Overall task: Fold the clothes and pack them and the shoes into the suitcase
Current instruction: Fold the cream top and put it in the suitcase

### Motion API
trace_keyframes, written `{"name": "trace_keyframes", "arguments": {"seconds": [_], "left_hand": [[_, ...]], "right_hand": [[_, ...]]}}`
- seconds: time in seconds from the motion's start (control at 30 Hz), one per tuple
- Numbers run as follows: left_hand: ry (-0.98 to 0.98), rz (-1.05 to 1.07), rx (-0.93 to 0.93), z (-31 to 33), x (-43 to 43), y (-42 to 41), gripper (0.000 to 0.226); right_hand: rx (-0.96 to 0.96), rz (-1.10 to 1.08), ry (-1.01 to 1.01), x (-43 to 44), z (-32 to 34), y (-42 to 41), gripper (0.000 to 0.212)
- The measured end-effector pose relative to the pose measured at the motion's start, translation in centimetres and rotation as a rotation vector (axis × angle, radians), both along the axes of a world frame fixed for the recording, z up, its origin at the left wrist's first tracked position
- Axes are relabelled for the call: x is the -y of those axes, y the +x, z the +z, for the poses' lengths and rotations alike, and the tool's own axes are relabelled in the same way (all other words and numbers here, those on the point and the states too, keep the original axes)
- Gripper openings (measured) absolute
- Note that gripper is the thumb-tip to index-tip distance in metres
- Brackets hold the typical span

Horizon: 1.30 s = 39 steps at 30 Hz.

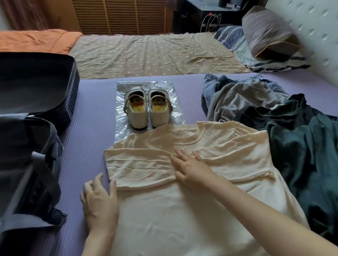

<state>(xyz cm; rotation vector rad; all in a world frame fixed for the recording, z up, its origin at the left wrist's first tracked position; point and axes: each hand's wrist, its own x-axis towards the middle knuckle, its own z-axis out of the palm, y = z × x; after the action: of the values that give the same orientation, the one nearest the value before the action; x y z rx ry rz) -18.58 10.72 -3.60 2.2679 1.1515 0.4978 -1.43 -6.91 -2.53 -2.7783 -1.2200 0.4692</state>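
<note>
A cream shirt (pixel 176 220) lies flat on the purple mat (pixel 87 109) in front of me, one sleeve folded across its chest. My left hand (pixel 98 198) rests at the shirt's left edge, fingers spread. My right hand (pixel 189 168) presses flat on the folded sleeve at the middle. A pair of white shoes (pixel 148 111) stands on a clear plastic sheet (pixel 173 103) just beyond the collar. The open black suitcase (pixel 11 137) lies at the left. A dark green garment (pixel 325 162) and a grey and blue heap (pixel 244 95) lie at the right.
A padded white headboard (pixel 327 25) runs along the right side. A striped pillow (pixel 267 31) lies on a blue striped one near it. Beyond the mat is a beige dotted sheet (pixel 142 51) and an orange blanket (pixel 21 43) at the far left.
</note>
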Motion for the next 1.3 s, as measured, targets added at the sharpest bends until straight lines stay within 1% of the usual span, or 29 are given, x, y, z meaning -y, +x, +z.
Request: {"name": "trace_keyframes", "arguments": {"seconds": [0.07, 0.13, 0.2, 0.27, 0.37, 0.5, 0.63, 0.77, 0.83, 0.9, 1.0, 1.1, 1.2, 1.27, 1.3], "left_hand": [[-0.112, 0.029, 0.019, 0.2, -0.8, 0.0, 0.04], [-0.153, 0.021, 0.024, 0.5, -1.4, 0.3, 0.037], [-0.172, 0.021, -0.01, 0.7, -1.4, 0.4, 0.032], [-0.162, 0.022, -0.052, 0.7, -1.4, 0.4, 0.028], [-0.17, 0.028, -0.05, 0.6, -1.4, 0.1, 0.025], [-0.201, 0.03, -0.01, 0.6, -1.5, -0.3, 0.029], [-0.211, 0.009, 0.023, 0.3, -1.3, -0.6, 0.025], [-0.251, -0.005, 0.028, 0.4, -1.1, -0.8, 0.034], [-0.266, 0.0, 0.029, 0.4, -1.3, -0.9, 0.036], [-0.284, 0.004, 0.039, 0.6, -1.3, -1.1, 0.032], [-0.309, 0.024, 0.055, 1.0, -1.1, -1.2, 0.022], [-0.354, 0.045, 0.1, 1.5, -0.9, -1.2, 0.012], [-0.378, 0.048, 0.154, 2.2, -0.4, -1.2, 0.014], [-0.396, 0.023, 0.19, 2.6, 0.1, -0.9, 0.011], [-0.415, -0.001, 0.211, 2.9, 0.4, -0.7, 0.011]], "right_hand": [[0.05, -0.048, 0.111, -1.5, 1.0, -0.2, 0.049], [0.131, -0.082, 0.234, -3.7, 2.0, -0.8, 0.037], [0.183, -0.08, 0.286, -6.7, 2.9, -1.7, 0.031], [0.149, -0.074, 0.297, -10.0, 3.9, -2.7, 0.029], [0.039, -0.09, 0.212, -14.2, 4.1, -3.9, 0.03], [0.061, -0.121, 0.082, -16.9, 3.5, -4.8, 0.037], [0.127, -0.131, 0.059, -18.0, 3.5, -4.6, 0.049], [0.142, -0.14, 0.049, -18.9, 3.3, -4.9, 0.059], [0.151, -0.131, 0.017, -19.4, 3.2, -5.0, 0.056], [0.159, -0.141, 0.001, -19.8, 3.1, -5.1, 0.048], [0.113, -0.178, 0.073, -20.0, 3.4, -5.0, 0.032], [0.019, -0.263, 0.171, -19.5, 3.7, -4.5, 0.034], [-0.095, -0.382, 0.321, -18.1, 3.8, -3.5, 0.031], [-0.228, -0.442, 0.455, -16.5, 4.3, -2.5, 0.026], [-0.264, -0.465, 0.5, -15.5, 4.7, -2.2, 0.027]]}}
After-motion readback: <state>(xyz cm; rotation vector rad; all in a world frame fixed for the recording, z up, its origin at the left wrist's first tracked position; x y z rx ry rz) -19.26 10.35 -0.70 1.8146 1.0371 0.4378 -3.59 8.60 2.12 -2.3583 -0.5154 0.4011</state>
